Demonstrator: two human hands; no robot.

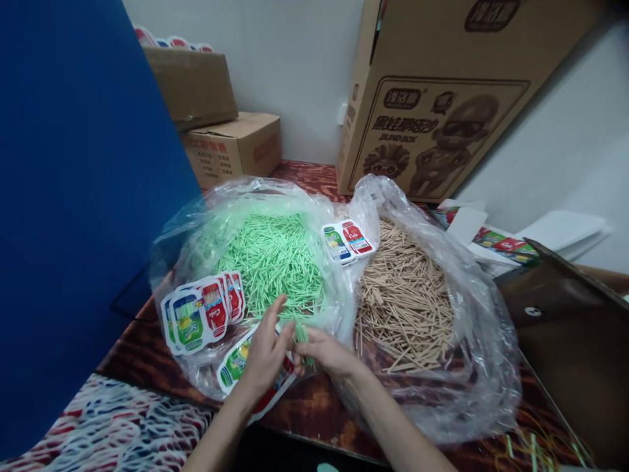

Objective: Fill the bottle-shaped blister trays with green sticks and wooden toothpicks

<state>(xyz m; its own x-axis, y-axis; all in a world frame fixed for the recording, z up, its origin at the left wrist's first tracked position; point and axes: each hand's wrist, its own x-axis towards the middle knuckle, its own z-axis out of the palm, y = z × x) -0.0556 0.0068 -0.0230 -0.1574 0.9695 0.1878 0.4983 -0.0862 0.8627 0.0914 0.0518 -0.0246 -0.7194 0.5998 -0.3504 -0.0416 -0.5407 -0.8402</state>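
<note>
A small bundle of green sticks point(303, 335) stands between my hands at the near edge of the green pile. My right hand point(327, 353) is closed around this bundle. My left hand point(265, 351) is beside it, fingers stretched out and the thumb close to the sticks; whether it touches them is hard to tell. Under my left hand lies a printed bottle-shaped card pack point(233, 367) with a green and a red half, partly covered. The loose green sticks point(280, 262) spread over a clear plastic bag point(189, 236) just beyond my hands.
Stacked card packs point(189, 321) lie at the left, and more packs point(348, 241) sit between the piles. Brown sticks point(405, 301) fill the right bag. Cardboard boxes point(236, 147) and a large carton point(442, 131) stand behind. A blue panel point(83, 196) borders the left.
</note>
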